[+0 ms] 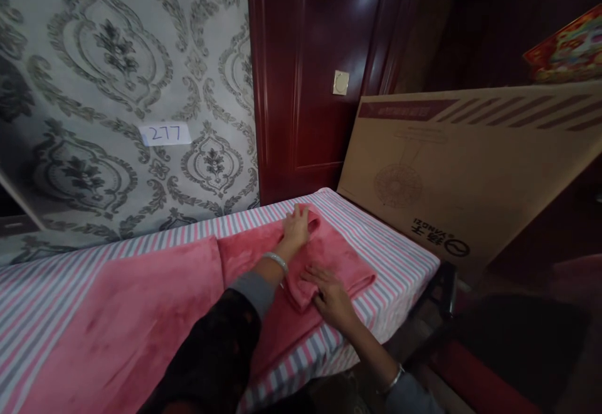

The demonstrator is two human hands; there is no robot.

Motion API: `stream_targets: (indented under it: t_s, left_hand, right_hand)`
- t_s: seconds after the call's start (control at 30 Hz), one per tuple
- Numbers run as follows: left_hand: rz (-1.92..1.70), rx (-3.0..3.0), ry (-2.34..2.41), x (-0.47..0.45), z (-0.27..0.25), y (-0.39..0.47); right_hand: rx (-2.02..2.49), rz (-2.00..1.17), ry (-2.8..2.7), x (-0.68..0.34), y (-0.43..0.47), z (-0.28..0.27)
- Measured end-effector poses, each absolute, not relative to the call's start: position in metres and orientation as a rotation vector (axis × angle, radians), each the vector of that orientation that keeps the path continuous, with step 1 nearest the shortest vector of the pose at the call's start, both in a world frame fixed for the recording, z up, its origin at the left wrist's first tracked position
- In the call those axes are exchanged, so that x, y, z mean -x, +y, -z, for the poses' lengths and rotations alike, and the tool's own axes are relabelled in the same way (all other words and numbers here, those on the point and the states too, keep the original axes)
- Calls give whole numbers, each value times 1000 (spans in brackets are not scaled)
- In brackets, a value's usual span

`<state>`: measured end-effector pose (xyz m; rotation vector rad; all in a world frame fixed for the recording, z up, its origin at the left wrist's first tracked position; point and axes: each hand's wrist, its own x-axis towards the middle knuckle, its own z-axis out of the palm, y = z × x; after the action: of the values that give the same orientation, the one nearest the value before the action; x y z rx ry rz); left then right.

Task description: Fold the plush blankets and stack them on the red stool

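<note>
A pink plush blanket [122, 301] lies along the striped cover, its right part [341, 254] folded back over itself in layers. My left hand [296, 229] is at the far edge of this folded part, fingers closed on the rolled-over edge. Nearer to me, my right hand [332, 295] rests on the folded layer with fingers stretched out and thumb apart, close to the fold's near corner. Both wrists wear a bracelet. My left forearm hides some of the blanket's middle.
Pink, grey and white stripes mark the covered surface [399, 257]. A large cardboard box [437, 169] leans beyond its right end. Behind are a dark red door [301, 88] and a patterned wall [113, 75] with a "277" label [165, 133]. A dark chair [517, 339] stands at lower right.
</note>
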<state>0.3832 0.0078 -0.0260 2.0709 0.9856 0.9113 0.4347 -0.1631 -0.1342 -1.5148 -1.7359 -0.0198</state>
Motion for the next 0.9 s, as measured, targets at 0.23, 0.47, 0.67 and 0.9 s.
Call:
stream_targets:
  t_s: [0.23, 0.47, 0.67, 0.9]
  left_hand:
    - [-980, -1503, 1142, -360, 32, 67]
    - [-918, -1090, 1135, -300, 51, 95]
    - [-983, -1127, 1139, -316, 60, 91]
    - [-1151, -1305, 1148, -316, 47, 98]
  right_hand:
    - [1515, -10, -1733, -434, -164, 134]
    - [1470, 20, -1745, -437, -167, 137]
    - [1462, 39, -1743, -440, -166, 139]
    - [1308, 56, -1699, -444, -185, 111]
